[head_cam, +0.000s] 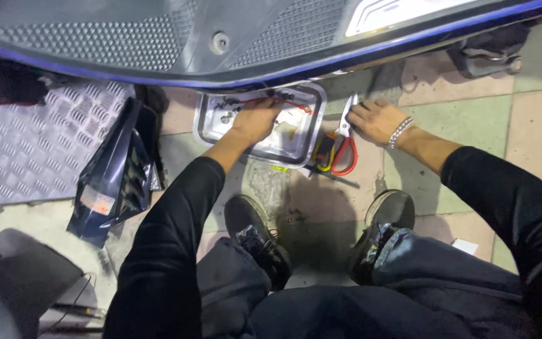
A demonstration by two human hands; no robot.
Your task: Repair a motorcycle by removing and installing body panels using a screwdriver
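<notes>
You crouch on the tiled floor (534, 125) with the metal parts tray (205, 122) straight in front of your shoes, tucked half under the edge of the dark scooter footboard (158, 37) above it. That spot looks chosen so that small parts stay within arm's reach of the bodywork.

Your left hand (255, 119) reaches down into the tray, fingers curled over its contents beside a red wire (258, 100) and a few small screws (226, 117). Whether it pinches anything you cannot tell, since the back of the hand hides the fingertips.

Your right hand (376, 119) lies just right of the tray, palm down on the floor with fingers spread and loose, grasping nothing. Its fingertips touch the blade end of the red-handled scissors (345, 141), which lie on the floor against the tray's right side, beside a yellow-and-black tool (324, 150). It reads as a steadying prop while the other arm reaches.

Well left of the tray, a removed dark blue body panel (117, 176) leans on the floor, next to a sheet of chequered metal plate (26, 144), out of your way.
</notes>
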